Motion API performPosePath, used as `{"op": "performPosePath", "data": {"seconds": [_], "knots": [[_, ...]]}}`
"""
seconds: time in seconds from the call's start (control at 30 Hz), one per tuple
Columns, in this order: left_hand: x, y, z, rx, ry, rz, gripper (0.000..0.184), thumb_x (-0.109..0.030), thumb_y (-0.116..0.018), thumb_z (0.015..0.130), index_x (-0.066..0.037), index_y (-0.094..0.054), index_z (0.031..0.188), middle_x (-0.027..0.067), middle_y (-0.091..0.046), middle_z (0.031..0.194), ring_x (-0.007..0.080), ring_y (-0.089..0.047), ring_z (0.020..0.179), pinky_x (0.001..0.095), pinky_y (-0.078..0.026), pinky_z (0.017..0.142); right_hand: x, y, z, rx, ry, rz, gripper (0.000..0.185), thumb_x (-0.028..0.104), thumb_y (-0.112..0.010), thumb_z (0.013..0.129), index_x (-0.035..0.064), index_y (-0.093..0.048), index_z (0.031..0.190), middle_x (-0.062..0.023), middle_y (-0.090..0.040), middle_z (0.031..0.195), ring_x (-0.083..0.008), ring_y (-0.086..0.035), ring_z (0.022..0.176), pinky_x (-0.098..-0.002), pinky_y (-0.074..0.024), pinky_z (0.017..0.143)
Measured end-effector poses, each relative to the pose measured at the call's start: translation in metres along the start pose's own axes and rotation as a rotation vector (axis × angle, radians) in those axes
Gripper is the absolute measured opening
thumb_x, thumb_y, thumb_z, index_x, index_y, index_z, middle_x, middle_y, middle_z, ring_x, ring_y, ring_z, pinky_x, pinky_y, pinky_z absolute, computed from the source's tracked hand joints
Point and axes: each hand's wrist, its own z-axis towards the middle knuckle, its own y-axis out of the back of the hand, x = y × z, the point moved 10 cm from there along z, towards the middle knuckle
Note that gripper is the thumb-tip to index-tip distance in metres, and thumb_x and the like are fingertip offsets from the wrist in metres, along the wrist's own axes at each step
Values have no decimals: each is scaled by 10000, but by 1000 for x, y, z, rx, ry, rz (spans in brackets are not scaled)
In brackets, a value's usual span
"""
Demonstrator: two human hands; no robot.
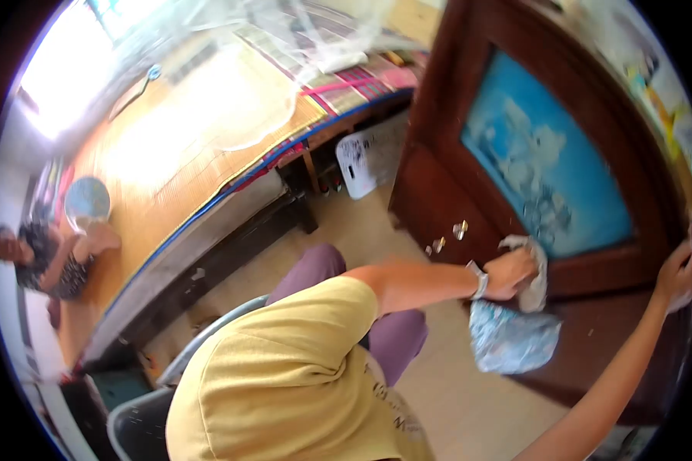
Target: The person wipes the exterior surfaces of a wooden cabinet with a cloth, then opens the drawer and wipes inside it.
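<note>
My left hand [511,273], with a watch at the wrist, is closed on a whitish cloth [536,284] and presses it against a dark brown wooden door [446,180]. Set into the door is a blue picture panel [550,157], just above the cloth. A light blue, crinkled plastic bag [515,338] is just below this hand; whether it hangs or rests on something is unclear. My right hand [677,276] is at the far right with fingers bent round the door's edge, its fingertips partly cut off by the dark frame border.
A person [42,257] sits at the left on a mat-covered bed [154,169], beside a round fan-like object [87,201]. A white board [361,165] leans under the bed. A chair [142,422] is behind me. Two shiny knobs or hooks [460,230] show on the door.
</note>
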Motion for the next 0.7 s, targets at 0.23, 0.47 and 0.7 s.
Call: {"op": "performPosePath", "data": {"seconds": [0.23,0.47,0.7], "knots": [[75,77,-68,-173,394,-217,379,-31,-602,645,-46,-551,1020,175,-553,985,344,-529,980,405,-428,866,9,2,0,-66,-22,108,239,116,-466,953,27,-671,1038,-117,-677,991,-263,-646,882,-328,-514,757],[157,226,-124,-827,967,-389,364,-39,-555,766,-12,-505,1126,122,-619,978,180,-591,848,326,-505,736,4,3,8,59,36,356,259,131,-484,958,-9,-642,1108,-110,-663,1085,-219,-641,966,-292,-503,837],[231,191,-94,-802,863,-398,405,-108,-602,792,6,-464,1155,179,-603,1036,271,-581,982,353,-451,852,51,6,5,3,-237,50,332,286,-589,859,27,-648,1059,-139,-650,1058,-309,-573,1021,-410,-423,894]]}}
